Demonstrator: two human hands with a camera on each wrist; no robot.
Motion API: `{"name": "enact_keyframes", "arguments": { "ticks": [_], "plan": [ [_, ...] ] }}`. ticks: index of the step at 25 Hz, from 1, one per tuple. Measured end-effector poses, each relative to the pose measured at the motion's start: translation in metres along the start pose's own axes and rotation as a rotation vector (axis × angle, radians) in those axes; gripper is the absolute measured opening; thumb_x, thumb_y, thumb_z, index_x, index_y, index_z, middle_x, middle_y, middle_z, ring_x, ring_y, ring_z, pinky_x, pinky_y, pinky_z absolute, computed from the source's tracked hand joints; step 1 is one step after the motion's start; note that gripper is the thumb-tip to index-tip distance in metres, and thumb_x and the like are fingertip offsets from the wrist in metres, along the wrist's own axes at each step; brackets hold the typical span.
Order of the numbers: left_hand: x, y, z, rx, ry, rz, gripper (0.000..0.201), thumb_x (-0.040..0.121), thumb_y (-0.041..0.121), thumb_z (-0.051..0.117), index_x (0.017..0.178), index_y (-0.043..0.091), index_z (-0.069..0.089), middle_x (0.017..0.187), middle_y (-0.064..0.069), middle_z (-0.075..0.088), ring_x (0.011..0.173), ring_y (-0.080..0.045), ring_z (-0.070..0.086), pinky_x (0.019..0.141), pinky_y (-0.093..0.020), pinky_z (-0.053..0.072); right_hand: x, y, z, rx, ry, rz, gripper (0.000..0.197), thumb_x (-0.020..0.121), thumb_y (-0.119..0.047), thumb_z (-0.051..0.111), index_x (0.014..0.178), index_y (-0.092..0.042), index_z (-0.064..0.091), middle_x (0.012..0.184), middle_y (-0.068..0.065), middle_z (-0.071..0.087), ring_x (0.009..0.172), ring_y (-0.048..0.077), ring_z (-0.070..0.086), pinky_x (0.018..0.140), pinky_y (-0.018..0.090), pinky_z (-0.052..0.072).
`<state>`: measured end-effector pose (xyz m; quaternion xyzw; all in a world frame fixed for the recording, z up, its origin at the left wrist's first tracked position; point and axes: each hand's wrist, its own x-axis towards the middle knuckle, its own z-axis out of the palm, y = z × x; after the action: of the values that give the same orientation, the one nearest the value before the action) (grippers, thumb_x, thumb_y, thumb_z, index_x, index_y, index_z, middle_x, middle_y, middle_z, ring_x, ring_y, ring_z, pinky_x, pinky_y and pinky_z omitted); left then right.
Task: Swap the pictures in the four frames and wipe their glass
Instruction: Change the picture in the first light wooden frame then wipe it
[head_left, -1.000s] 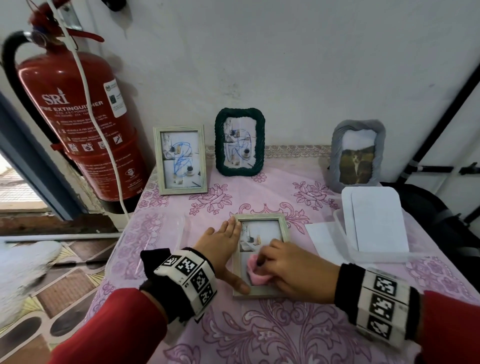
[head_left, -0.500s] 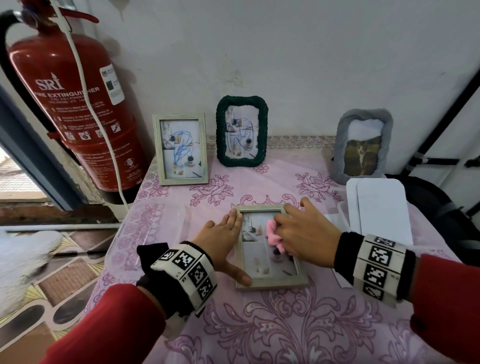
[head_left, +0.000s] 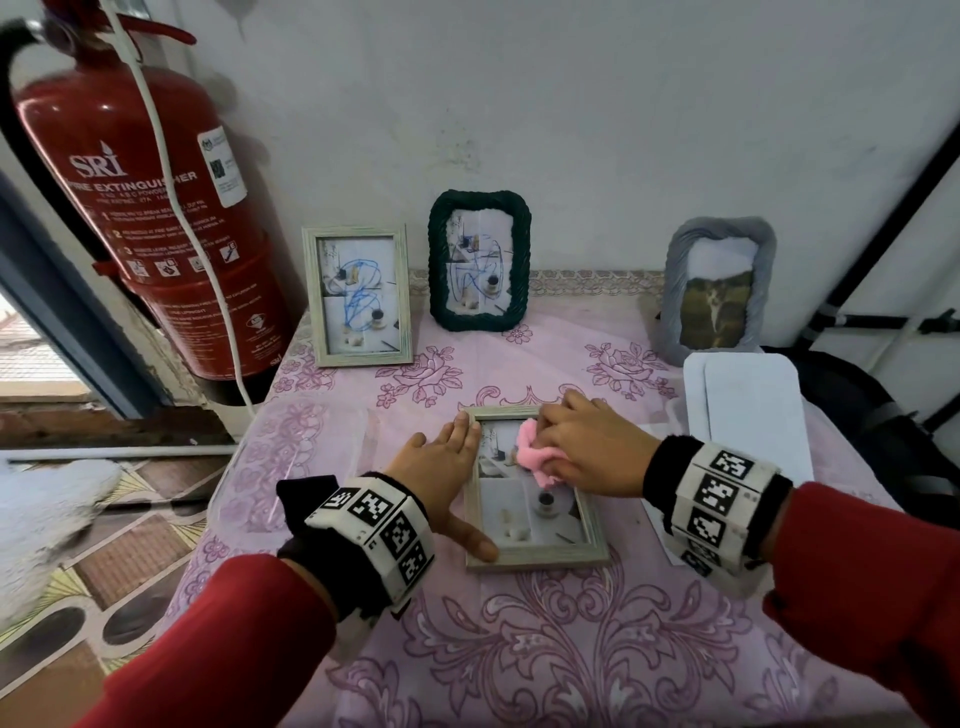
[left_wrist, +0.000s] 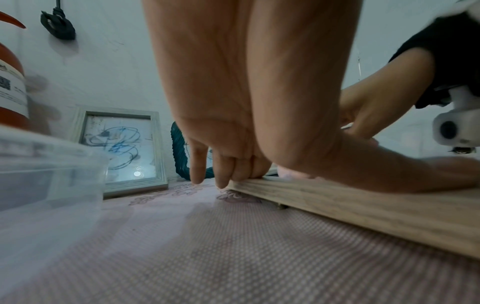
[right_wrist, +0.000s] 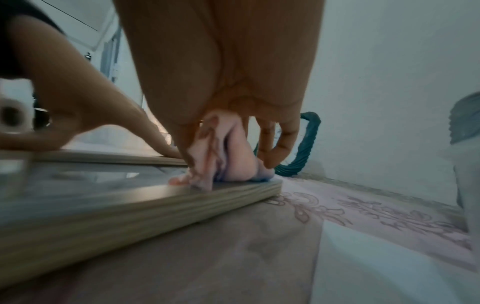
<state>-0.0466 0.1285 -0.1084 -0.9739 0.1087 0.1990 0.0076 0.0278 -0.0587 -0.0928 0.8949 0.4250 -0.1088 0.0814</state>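
In the head view, a pale wooden rectangular picture frame (head_left: 535, 556) was seen lying flat, glass up, near the middle of a table covered by a pink floral cloth (head_left: 545, 665). The left hand (head_left: 441, 467) was laid flat along the frame's left rail, its fingers straight and its thumb stretched across the near left corner. The right hand (head_left: 587, 447) was curled round a crumpled pink wiping cloth (head_left: 535, 452), which was pressed on the upper part of the glass. Three further frames were stood upright at the wall: a second pale wooden frame (head_left: 358, 296) with a blue scribble on its picture, a dark green rope-rimmed frame (head_left: 480, 260) just beside it, and a grey ruffled frame (head_left: 719, 288) well apart to the right. A clear plastic container (head_left: 291, 467) was set at the table's left edge; its contents could not be told. A white tray-like container (head_left: 748, 410) at the right was seen to hold a white sheet. A red fire extinguisher (head_left: 140, 208) was mounted at the left.

In the left wrist view, the straight fingers (left_wrist: 221, 164) were seen touching the flat frame's outer edge (left_wrist: 363, 207), with the clear container (left_wrist: 46, 176) near.

In the right wrist view, the pink cloth (right_wrist: 233, 156) was shown bunched under the fingers at the far end of the frame.
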Motion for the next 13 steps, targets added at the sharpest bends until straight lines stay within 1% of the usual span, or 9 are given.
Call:
{"name": "enact_keyframes", "arguments": {
  "ticks": [1,3,4,6,8,10,11,13],
  "plan": [
    [0.0,0.001,0.0,0.007,-0.001,-0.005,0.136,0.061,0.071,0.066,0.147,0.002,-0.015,0.156,-0.017,-0.016,0.147,-0.022,-0.002,0.119,-0.04,0.011,-0.007,-0.005,0.002,-0.01,0.017,-0.021,0.026,0.092,-0.031,0.043,0.106,-0.022,0.063,0.118,-0.004,0.051,0.108,0.017,0.036,0.087,0.032,0.028],
    [0.001,0.002,0.0,0.013,-0.006,-0.014,0.137,0.06,0.071,0.066,0.146,0.001,-0.015,0.156,-0.017,-0.016,0.147,-0.023,-0.003,0.119,-0.04,0.01,-0.024,-0.015,0.008,-0.004,0.052,-0.075,0.023,0.091,-0.031,0.041,0.095,-0.027,0.064,0.11,-0.01,0.053,0.105,0.014,0.035,0.088,0.033,0.028],
    [0.001,0.002,-0.001,0.011,-0.01,-0.015,0.137,0.061,0.071,0.066,0.146,0.001,-0.015,0.156,-0.017,-0.016,0.147,-0.023,-0.003,0.119,-0.041,0.01,-0.033,-0.02,0.011,0.008,0.082,-0.107,0.022,0.09,-0.03,0.041,0.091,-0.027,0.063,0.106,-0.012,0.054,0.104,0.013,0.035,0.088,0.034,0.028],
    [0.001,0.002,-0.002,0.009,-0.014,-0.014,0.137,0.061,0.071,0.066,0.146,0.002,-0.015,0.156,-0.017,-0.017,0.147,-0.023,-0.003,0.12,-0.041,0.01,-0.05,-0.027,0.019,0.037,0.126,-0.134,0.023,0.092,-0.03,0.036,0.096,-0.029,0.059,0.106,-0.013,0.057,0.105,0.015,0.039,0.089,0.035,0.028],
    [0.0,0.001,-0.002,0.006,-0.015,-0.009,0.136,0.061,0.07,0.066,0.146,0.002,-0.015,0.156,-0.017,-0.016,0.147,-0.023,-0.003,0.119,-0.041,0.01,-0.061,-0.027,0.027,0.015,0.154,-0.128,0.029,0.095,-0.033,0.029,0.105,-0.031,0.057,0.112,-0.016,0.056,0.112,0.015,0.041,0.094,0.037,0.03],
    [-0.001,0.001,-0.003,0.005,-0.011,-0.002,0.136,0.061,0.07,0.066,0.146,0.002,-0.015,0.156,-0.017,-0.016,0.147,-0.022,-0.003,0.119,-0.04,0.011,-0.064,-0.027,0.03,-0.04,0.169,-0.093,0.03,0.096,-0.033,0.029,0.108,-0.032,0.057,0.116,-0.015,0.056,0.118,0.018,0.043,0.097,0.04,0.033],
    [-0.001,0.002,-0.003,0.007,-0.009,0.0,0.136,0.062,0.07,0.066,0.146,0.001,-0.015,0.156,-0.017,-0.016,0.147,-0.022,-0.003,0.119,-0.04,0.011,-0.063,-0.027,0.029,-0.079,0.183,-0.071,0.027,0.094,-0.032,0.034,0.105,-0.033,0.059,0.113,-0.015,0.058,0.116,0.019,0.048,0.096,0.04,0.037],
    [-0.001,0.002,-0.003,0.002,-0.006,0.002,0.136,0.062,0.069,0.066,0.146,0.001,-0.015,0.156,-0.017,-0.016,0.147,-0.022,-0.003,0.119,-0.04,0.012,-0.057,-0.027,0.026,-0.136,0.235,-0.036,0.02,0.087,-0.033,0.045,0.087,-0.035,0.065,0.098,-0.017,0.064,0.104,0.019,0.059,0.083,0.038,0.047]
  ]
}}
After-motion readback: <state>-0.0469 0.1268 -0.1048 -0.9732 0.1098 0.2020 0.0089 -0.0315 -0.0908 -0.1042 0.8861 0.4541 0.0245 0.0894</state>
